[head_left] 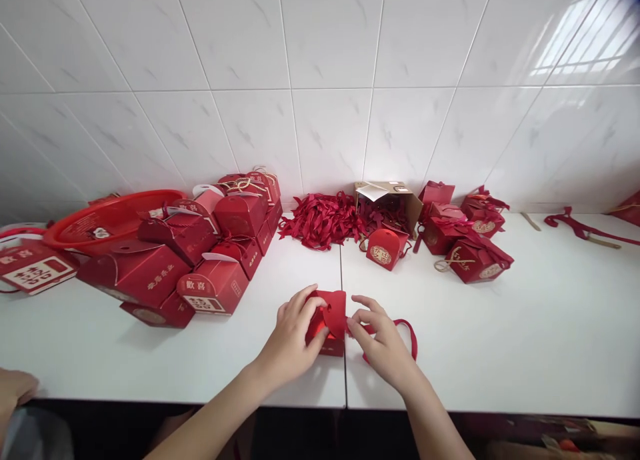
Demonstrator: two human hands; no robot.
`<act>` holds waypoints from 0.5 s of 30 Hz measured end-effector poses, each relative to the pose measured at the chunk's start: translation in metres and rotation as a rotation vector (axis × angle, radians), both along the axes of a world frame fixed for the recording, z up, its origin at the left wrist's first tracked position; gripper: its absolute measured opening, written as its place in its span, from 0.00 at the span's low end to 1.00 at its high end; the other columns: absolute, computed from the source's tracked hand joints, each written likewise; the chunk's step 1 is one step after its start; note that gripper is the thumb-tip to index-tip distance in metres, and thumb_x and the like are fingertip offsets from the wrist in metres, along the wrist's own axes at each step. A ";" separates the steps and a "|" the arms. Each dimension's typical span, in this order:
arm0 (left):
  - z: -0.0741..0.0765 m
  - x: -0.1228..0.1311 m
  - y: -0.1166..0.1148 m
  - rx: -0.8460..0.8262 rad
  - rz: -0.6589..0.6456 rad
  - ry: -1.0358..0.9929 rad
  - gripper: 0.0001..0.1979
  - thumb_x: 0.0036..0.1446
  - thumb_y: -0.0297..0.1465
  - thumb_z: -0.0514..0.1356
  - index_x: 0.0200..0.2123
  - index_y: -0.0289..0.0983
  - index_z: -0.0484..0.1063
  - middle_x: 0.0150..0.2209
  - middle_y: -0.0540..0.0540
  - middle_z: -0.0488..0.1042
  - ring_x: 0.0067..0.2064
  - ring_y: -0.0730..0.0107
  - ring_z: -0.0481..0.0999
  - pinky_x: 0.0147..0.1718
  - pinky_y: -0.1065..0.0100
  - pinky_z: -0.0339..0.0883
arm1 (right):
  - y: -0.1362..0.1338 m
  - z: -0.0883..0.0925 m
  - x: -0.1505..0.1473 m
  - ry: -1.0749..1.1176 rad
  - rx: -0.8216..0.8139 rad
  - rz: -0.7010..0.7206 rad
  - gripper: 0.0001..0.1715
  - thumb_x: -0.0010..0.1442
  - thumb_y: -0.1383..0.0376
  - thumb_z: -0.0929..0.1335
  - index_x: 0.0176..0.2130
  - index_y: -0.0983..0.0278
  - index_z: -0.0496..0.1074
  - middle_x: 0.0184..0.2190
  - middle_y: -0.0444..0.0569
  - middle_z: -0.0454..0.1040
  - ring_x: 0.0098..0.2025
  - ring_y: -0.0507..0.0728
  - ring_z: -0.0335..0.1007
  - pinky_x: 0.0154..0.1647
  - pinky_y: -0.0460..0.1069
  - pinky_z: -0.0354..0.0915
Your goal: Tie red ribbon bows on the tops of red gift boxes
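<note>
A small red gift box [334,319] stands on the white table [525,340] near its front edge, its top flaps partly folded. My left hand [294,337] grips the box's left side, fingers curled over the flap. My right hand [381,340] pinches the right flap with thumb and forefinger. A red ribbon [407,333] loops on the table under and beside my right hand.
Several red gift boxes [210,247] are piled at the left beside a red tray [107,217]. A heap of red ribbons [323,220] and an open cardboard box [387,200] lie against the tiled wall. More finished boxes [465,243] stand at the right. Another person's hand [15,390] shows at far left.
</note>
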State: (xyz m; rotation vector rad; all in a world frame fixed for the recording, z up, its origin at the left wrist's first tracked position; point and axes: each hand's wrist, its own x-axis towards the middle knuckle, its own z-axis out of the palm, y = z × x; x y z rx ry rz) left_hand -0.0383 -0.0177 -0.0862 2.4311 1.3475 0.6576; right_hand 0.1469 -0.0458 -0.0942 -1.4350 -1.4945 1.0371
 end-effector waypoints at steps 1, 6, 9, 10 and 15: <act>-0.001 0.000 0.002 -0.002 -0.015 -0.013 0.12 0.57 0.27 0.52 0.45 0.43 0.61 0.58 0.41 0.60 0.61 0.56 0.58 0.53 0.52 0.59 | 0.003 -0.002 -0.002 -0.024 0.028 -0.019 0.17 0.60 0.58 0.61 0.24 0.62 0.68 0.52 0.54 0.64 0.60 0.63 0.54 0.48 0.56 0.62; -0.004 -0.001 0.014 0.012 -0.053 -0.120 0.04 0.58 0.27 0.51 0.37 0.41 0.59 0.49 0.41 0.65 0.58 0.58 0.61 0.52 0.54 0.62 | 0.018 -0.008 -0.009 -0.133 0.134 -0.089 0.15 0.59 0.60 0.61 0.24 0.62 0.66 0.47 0.56 0.66 0.53 0.64 0.63 0.48 0.59 0.62; 0.000 -0.001 0.018 0.026 -0.056 -0.131 0.02 0.59 0.28 0.51 0.35 0.40 0.59 0.45 0.42 0.66 0.56 0.58 0.63 0.51 0.55 0.63 | 0.023 -0.007 -0.012 -0.125 0.150 -0.081 0.14 0.59 0.60 0.62 0.25 0.62 0.67 0.45 0.56 0.67 0.49 0.63 0.66 0.45 0.58 0.65; 0.001 -0.001 0.019 0.025 -0.060 -0.123 0.01 0.59 0.28 0.51 0.35 0.40 0.60 0.44 0.42 0.66 0.55 0.58 0.63 0.50 0.55 0.64 | 0.024 -0.006 -0.012 -0.117 0.155 -0.076 0.14 0.59 0.60 0.62 0.25 0.62 0.67 0.44 0.56 0.68 0.47 0.63 0.67 0.44 0.57 0.65; 0.008 0.002 0.017 0.014 -0.087 -0.068 0.10 0.60 0.30 0.51 0.45 0.40 0.66 0.45 0.42 0.67 0.49 0.59 0.66 0.48 0.56 0.66 | 0.023 -0.002 -0.014 -0.087 0.155 -0.046 0.14 0.59 0.60 0.61 0.25 0.62 0.67 0.42 0.54 0.69 0.45 0.60 0.68 0.44 0.55 0.65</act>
